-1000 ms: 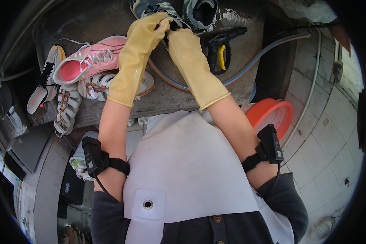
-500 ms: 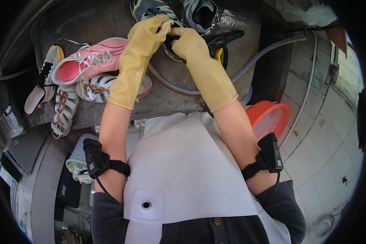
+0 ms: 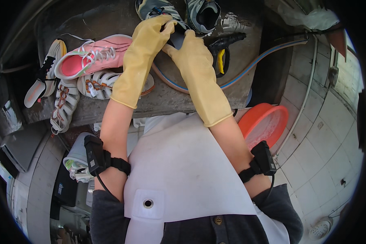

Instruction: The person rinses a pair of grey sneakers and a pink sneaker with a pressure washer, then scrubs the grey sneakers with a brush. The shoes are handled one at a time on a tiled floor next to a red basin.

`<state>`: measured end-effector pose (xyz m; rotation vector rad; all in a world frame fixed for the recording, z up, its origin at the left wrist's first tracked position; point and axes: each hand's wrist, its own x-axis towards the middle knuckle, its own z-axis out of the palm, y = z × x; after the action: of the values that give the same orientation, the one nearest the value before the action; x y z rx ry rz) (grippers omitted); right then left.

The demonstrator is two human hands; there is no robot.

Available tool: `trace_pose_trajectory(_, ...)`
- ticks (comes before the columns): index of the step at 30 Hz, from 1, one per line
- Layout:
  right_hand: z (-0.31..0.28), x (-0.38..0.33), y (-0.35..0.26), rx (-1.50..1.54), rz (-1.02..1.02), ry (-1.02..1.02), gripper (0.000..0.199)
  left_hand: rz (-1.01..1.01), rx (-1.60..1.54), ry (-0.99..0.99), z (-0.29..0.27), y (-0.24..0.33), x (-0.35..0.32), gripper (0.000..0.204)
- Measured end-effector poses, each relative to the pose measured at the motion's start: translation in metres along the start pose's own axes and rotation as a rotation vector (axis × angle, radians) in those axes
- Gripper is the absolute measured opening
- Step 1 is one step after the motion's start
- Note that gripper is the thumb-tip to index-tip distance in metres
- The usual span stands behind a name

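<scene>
On the dark workbench, the left hand and right hand seem to grasp a grey-blue running shoe near its opening, apparently mid-work, finished and remaining steps unclear.

A pink sneaker lies near the worktop's left edge, a strappy pale sandal at its front left corner, an orange-red basin beyond its front right corner
</scene>
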<state>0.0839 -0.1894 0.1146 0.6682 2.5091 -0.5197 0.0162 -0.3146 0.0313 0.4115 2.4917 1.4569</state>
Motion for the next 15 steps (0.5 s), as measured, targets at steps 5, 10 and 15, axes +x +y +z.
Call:
trace_pose_trajectory(5, 0.005, 0.03, -0.001, -0.089, -0.059, -0.173, 0.087, 0.069, 0.095, 0.009, 0.004, -0.004, 0.003, 0.029)
trace_pose_trajectory(10, 0.017, 0.047, -0.01, -0.053, 0.112, -0.172, 0.093, 0.06, 0.119, 0.0, 0.002, 0.0, 0.007, 0.03)
trace_pose_trajectory(15, 0.018, 0.059, 0.007, 0.253, 0.238, -0.191, 0.087, 0.004, 0.08, -0.027, -0.001, 0.009, 0.008, 0.031)
